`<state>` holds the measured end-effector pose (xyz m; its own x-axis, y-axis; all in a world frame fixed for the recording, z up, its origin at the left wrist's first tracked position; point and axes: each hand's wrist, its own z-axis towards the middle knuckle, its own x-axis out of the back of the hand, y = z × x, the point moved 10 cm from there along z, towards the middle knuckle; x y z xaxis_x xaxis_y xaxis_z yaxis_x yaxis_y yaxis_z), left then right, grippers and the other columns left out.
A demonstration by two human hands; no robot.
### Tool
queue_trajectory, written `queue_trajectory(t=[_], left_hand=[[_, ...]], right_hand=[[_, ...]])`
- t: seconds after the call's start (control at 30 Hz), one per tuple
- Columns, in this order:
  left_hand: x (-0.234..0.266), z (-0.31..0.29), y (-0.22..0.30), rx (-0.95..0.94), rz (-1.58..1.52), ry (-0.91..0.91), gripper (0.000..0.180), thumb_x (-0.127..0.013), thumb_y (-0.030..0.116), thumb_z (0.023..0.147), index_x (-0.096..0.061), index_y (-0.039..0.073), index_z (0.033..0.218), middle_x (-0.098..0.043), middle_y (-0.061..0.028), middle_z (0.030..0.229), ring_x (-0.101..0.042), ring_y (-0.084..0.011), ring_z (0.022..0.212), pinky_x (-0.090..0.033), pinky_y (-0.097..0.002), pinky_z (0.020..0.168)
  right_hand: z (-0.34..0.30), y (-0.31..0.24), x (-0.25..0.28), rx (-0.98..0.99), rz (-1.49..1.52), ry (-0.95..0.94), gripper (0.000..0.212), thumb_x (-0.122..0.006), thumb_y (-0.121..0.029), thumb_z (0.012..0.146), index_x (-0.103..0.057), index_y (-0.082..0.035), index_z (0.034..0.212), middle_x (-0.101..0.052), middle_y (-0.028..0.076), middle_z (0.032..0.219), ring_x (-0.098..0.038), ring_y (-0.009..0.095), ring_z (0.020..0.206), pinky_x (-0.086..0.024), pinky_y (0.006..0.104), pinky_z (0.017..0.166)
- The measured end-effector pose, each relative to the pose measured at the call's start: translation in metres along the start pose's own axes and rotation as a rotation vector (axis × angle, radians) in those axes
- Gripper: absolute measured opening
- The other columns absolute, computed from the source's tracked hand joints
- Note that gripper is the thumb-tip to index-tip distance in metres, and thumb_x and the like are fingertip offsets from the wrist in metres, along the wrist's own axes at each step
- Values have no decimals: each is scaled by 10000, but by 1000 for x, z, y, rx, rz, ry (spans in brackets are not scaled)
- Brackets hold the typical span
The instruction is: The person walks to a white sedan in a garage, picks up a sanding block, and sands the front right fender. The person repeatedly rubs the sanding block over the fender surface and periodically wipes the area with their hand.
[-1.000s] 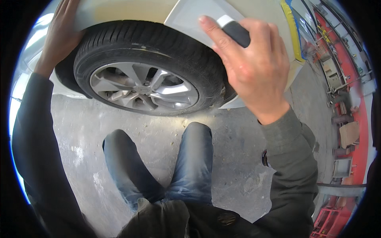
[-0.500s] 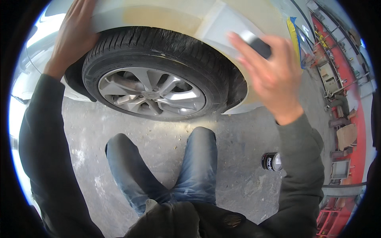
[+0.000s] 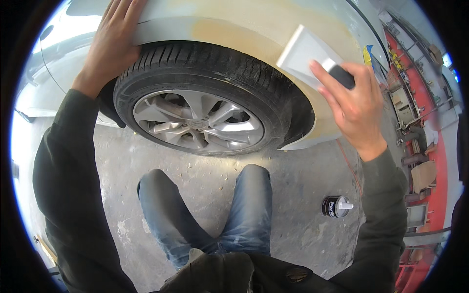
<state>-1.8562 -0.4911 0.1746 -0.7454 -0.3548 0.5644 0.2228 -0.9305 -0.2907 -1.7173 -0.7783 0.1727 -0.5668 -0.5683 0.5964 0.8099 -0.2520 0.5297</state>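
A white car body panel (image 3: pixel 234 24) with tan filler patches (image 3: pixel 215 30) curves over a black tyre (image 3: pixel 171 73) with a silver alloy wheel (image 3: pixel 198 122). My left hand (image 3: pixel 115 46) lies flat on the panel at the left of the wheel arch, its fingers stretched toward the top edge. To the right of the arch, my right hand (image 3: pixel 355 105) grips the dark handle of a flat white sanding block (image 3: pixel 310 53). The block's broad plate is against or just off the filler area; the contact face is hidden.
On the grey concrete floor (image 3: pixel 303 234), a dark tin (image 3: pixel 336 207) with a white item on top stands at the right. A thin red line (image 3: pixel 349 163) runs nearby. Yellow and blue masking (image 3: pixel 369 56) hangs from the car. My knees (image 3: pixel 251 180) face the wheel.
My right hand and the sanding block have moved down and right along the panel, and their blur has lessened. The whole view has shifted a little; my left hand stays on the panel.
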Motion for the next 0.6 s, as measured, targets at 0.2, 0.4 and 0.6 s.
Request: queue_trajectory(t=[0.2,0.4,0.6], left_hand=[[-9,-7,-21,-87,73,51,987,-692,-130,744,-366,90,1649,-361,-226,1707,-325,-437,1591,-323,-528,1312],[-17,-10,-23,-128,75,79,1086,-553,-293,724,-337,179,1678,-318,-125,1759,-285,-380,1627,-311,-553,1325],[-20,-7,-21,-83,113,65,1095,-549,-302,738,-312,185,1689,-309,-121,1764,-290,-375,1626,-312,-559,1322]], right_hand=[[87,-62,-4,64,62,129,423,-723,-188,929,-747,-201,1351,-582,98,1105,-586,256,985,-539,367,815],[-31,6,-20,-122,15,105,559,-854,-221,846,-763,-347,1382,-552,35,1094,-567,244,980,-530,370,824],[-183,53,-40,-382,10,107,577,-877,-137,842,-768,-314,1381,-527,39,1102,-551,281,985,-520,400,858]])
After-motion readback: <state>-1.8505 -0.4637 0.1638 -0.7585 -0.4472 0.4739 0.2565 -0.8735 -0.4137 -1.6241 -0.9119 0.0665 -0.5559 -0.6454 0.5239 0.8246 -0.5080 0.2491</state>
